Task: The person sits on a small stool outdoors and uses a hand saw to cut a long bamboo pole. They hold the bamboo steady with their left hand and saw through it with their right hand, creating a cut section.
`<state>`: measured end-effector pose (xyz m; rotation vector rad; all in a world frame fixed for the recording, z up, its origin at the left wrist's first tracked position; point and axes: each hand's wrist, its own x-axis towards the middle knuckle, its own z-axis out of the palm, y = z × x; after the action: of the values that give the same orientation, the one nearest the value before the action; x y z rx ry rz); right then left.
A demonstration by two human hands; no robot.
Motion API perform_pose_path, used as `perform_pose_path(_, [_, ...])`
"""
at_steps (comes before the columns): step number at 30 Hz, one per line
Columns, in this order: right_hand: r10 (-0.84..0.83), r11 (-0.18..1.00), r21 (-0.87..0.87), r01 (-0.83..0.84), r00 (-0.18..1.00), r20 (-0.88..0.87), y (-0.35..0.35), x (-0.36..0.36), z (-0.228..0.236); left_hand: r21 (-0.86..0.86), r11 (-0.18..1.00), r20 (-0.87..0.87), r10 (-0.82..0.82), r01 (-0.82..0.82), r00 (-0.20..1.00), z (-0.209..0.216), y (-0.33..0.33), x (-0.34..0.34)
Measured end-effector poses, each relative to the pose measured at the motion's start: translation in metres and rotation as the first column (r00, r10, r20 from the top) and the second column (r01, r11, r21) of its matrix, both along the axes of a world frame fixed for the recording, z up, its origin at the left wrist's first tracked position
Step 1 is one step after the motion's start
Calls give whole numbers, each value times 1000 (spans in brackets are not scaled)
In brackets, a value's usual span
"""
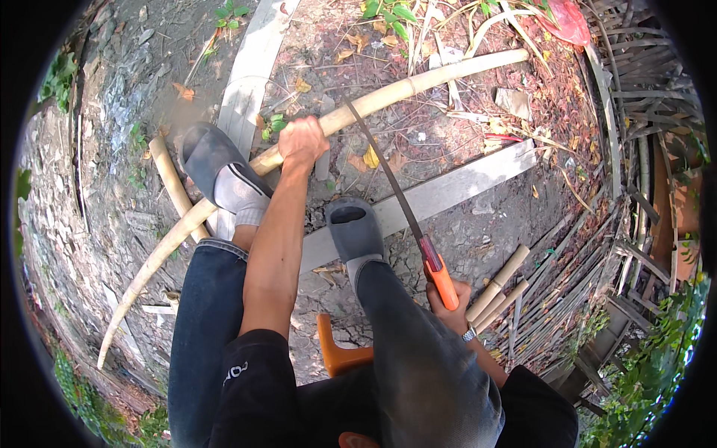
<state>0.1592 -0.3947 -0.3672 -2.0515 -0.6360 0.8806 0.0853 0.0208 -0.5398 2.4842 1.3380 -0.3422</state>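
A long pale bamboo pole (393, 92) runs from the lower left to the upper right across the ground. My left hand (302, 140) is wrapped round it near its middle, beside my left foot in a grey slipper (211, 153), which rests against the pole. In my right hand (450, 300) is the orange handle of a hand saw (396, 190). Its long narrow blade points up and away, and its far end meets the pole just right of my left hand. Whether the teeth have cut into it I cannot tell.
A short bamboo piece (170, 179) lies under the pole at left. Several cut bamboo lengths (499, 291) lie at right beside piled thin strips (556, 280). Flat grey boards (478, 178) lie on the soil. An orange plastic piece (340, 357) is between my legs; a red bag (565, 22) lies far right.
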Motion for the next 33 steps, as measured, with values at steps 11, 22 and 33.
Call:
perform_pose_path(11, [-9,981,195,1,999,42,190,46,-80,-173,979,-110,88,-107,990,23,-1,9])
perform_pose_path(22, [-91,983,156,95,995,-33,163,23,-48,-159,986,-117,30,-48,993,17,-43,4])
perform_pose_path(33, [4,978,201,-50,975,224,164,27,-56,75,997,88,27,-34,996,-12,-48,-12])
